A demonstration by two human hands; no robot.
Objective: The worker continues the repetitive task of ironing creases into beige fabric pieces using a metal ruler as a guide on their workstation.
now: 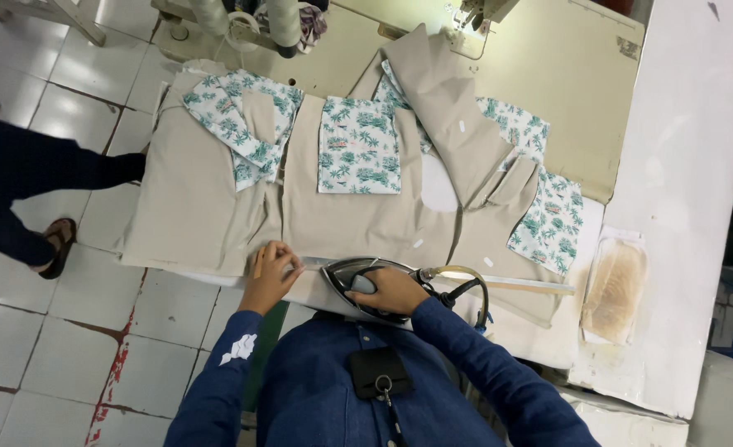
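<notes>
Pressing hem: right hand (pixel 391 290) gripping iron (pixel 366 285) handle; left hand (pixel 271 273) fingers curled, pinning beige fabric (pixel 350 219) edge; likely slide iron along.

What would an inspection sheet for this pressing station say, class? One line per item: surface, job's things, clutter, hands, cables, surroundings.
Surface: padded white table, mostly covered.
Job's things: beige garment spread flat, with leaf-print pieces; iron on its near edge.
Clutter: worn iron rest at the right; long ruler on the hem.
Hands: left hand presses the hem; right hand grips the iron.
Cables: hose and cord loop behind the iron.
Surroundings: sewing machine table beyond; another person's leg and sandal on the tiled floor.
</notes>
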